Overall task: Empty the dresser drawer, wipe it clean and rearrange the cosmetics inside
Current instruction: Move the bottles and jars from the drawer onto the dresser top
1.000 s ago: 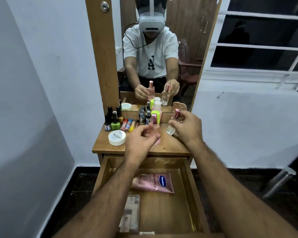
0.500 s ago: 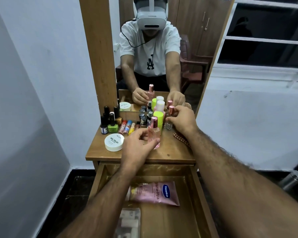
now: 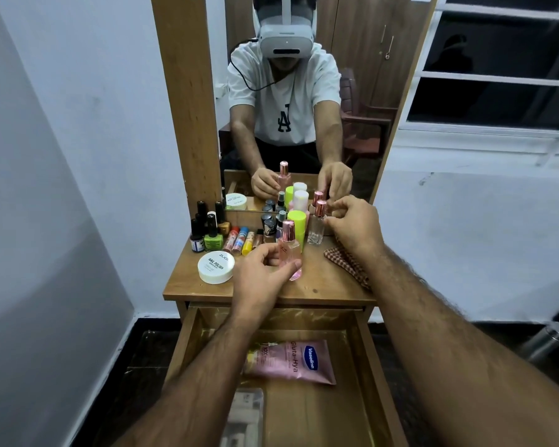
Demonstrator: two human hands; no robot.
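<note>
The dresser drawer stands pulled open below the wooden top. A pink Vaseline tube and a clear pouch lie inside it. My left hand grips a pink perfume bottle with a rose-gold cap, upright near the top's middle. My right hand has curled fingertips against the neck of a clear perfume bottle, which stands on the top by the mirror.
Nail polish bottles, lip balm sticks, a neon-capped bottle and a white nail polish remover tub crowd the top's back left. A checked cloth lies under my right wrist. A steel flask lies on the floor at right.
My right hand carried the clear bottle back toward the mirror and set it standing on the top. My left hand kept the pink bottle in place. The camera tilted down slightly.
</note>
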